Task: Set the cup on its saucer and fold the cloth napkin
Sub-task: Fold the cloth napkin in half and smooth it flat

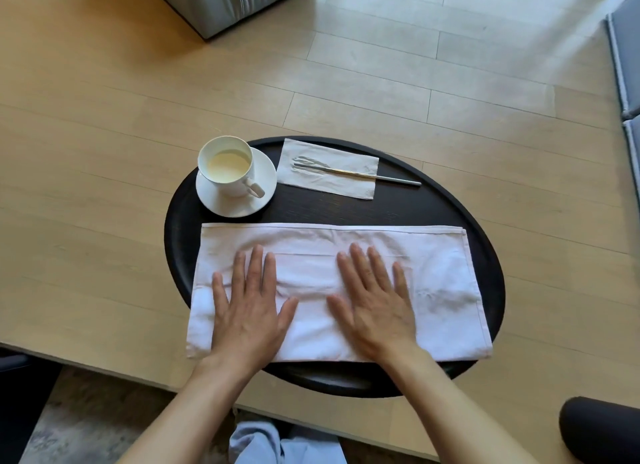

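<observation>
Dark oval tray (433,204) on pale wood. Cup (227,167) sits on saucer (263,176). Left hand (249,307) and right hand (375,304), fingers spread flat, press the cloth napkin (443,290), apparently folded once. Uneven smoothing could skew its layers or nudge the full cup.

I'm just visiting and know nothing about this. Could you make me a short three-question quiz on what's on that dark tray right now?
1. True or false: the cup already stands on its saucer.
2. Multiple choice: what lies on the paper napkin? A) a spoon B) a fork C) a knife
3. Fill the blank: the left hand and right hand lie flat, fingers spread, on the ____.

Key
1. True; the cup holds a pale, milky drink.
2. B; its handle reaches past the napkin's right edge onto the oval tray.
3. Cloth napkin; it lies as a long band across the tray's near half, neither hand gripping it.
</observation>
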